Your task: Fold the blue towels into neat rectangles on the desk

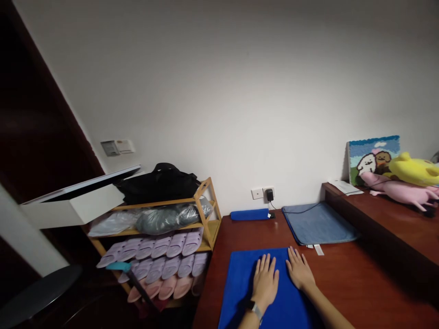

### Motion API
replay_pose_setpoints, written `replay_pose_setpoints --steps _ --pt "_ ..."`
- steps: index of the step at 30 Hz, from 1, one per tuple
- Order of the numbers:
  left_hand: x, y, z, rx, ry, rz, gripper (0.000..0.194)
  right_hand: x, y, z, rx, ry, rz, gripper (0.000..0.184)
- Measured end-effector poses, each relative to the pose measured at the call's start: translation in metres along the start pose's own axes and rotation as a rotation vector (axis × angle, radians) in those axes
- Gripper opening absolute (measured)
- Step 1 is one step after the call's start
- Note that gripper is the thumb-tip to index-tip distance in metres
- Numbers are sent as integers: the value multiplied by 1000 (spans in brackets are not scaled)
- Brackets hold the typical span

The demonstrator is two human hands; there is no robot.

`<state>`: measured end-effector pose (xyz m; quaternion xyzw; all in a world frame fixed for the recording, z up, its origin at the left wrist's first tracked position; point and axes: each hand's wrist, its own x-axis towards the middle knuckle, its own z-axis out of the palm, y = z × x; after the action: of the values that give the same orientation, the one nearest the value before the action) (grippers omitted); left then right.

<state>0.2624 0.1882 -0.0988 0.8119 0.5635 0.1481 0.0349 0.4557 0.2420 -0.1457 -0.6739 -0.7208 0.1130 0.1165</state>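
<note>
A bright blue cloth [236, 283] lies spread flat on the reddish-brown wooden table [373, 278]. My left hand [265, 279] rests palm down on its middle, fingers stretched out, with a watch on the wrist. At the cloth's right edge, my right hand [300, 268] also lies flat, fingers extended and slightly apart. Neither hand grips anything. Beyond them, a rolled or folded blue cloth [249, 214] sits against the wall. A grey-blue folded cloth [320, 224] with white tags lies to the right, behind my right hand.
A black plug [270, 195] sits in the wall socket, its cable crossing the grey-blue cloth. On the raised ledge at right are a pink plush toy [399, 189], a yellow one [414, 169] and a dog picture [373, 155]. Left stands a shoe rack [207, 224] with several slippers.
</note>
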Motion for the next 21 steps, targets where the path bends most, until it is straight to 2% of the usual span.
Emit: replay_pose_setpoints --steps 4,7,10,16,18,21 --pt "44 22 17 -49 -78 15 60 1 3 3 -38 -12 -22 69" --pt "50 14 29 -61 -99 -18 60 0 4 5 -65 -12 -14 69" --pt "39 -21 28 -18 -79 -74 59 1 5 10 -53 23 -3 70" --pt "8 -123 -7 119 -67 -289 61 9 6 14 -69 51 -40 70" --pt "3 -142 -12 140 -57 -311 61 12 5 11 -84 32 -36 70" --pt "1 -148 -11 143 -23 -309 62 15 4 6 -110 1 -25 70"
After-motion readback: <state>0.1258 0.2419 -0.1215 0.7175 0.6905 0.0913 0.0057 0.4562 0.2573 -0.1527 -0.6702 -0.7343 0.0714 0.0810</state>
